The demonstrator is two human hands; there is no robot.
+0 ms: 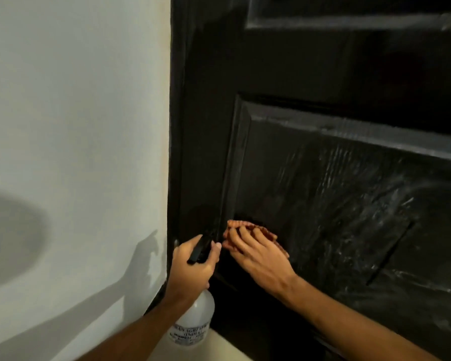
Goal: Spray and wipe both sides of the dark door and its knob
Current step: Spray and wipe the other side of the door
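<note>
The dark panelled door fills the right half of the view, with wet streaks across its lower panel. My left hand grips the black trigger head of a white spray bottle, held close to the door's left edge. My right hand presses an orange-brown cloth flat against the lower left corner of the panel, fingers spread over it. No knob shows in this view.
A pale plastered wall takes up the left half, meeting the dark door frame. Shadows of my arms fall on the wall at the lower left. A strip of light floor shows at the bottom.
</note>
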